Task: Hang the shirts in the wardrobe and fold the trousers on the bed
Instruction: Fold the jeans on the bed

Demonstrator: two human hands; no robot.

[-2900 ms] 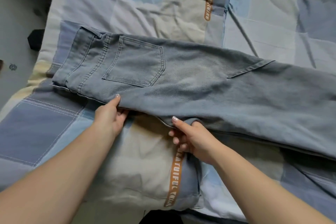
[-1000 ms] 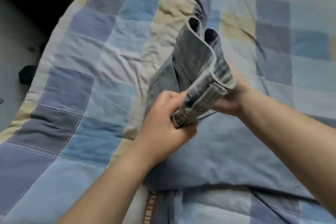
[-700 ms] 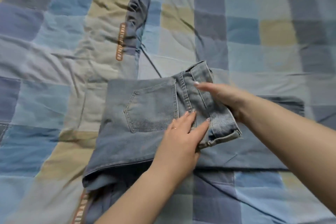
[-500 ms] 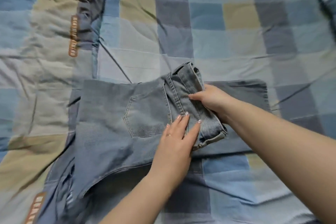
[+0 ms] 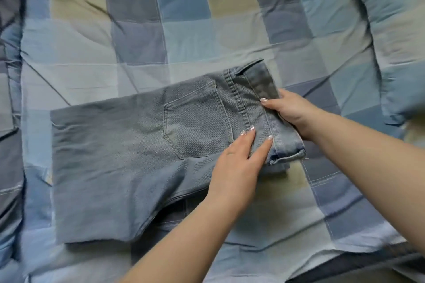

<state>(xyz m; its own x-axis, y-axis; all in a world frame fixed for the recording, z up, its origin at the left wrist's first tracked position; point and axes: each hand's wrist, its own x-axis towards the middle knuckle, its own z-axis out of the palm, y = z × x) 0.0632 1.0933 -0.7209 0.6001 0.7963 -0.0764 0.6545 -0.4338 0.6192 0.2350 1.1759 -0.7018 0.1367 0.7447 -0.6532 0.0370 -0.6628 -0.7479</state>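
Note:
A pair of light blue jeans [image 5: 128, 158] lies folded in half on the checked bedspread [image 5: 184, 30], back pocket up, waistband at the right. My left hand [image 5: 239, 163] rests flat on the denim just right of the pocket, fingers spread. My right hand [image 5: 289, 115] grips the waistband edge, thumb on top and fingers under the fabric. No shirts are in view.
A rumpled fold of the same blue, grey and yellow checked quilt [image 5: 391, 41] bulges at the upper right. The near edge of the bed [image 5: 345, 266] runs along the bottom right, dark below it.
The jeans were lifted by the waist end and folded over onto the legs, then laid flat. Since half a second ago my view has shifted right; both hands stay at the waistband.

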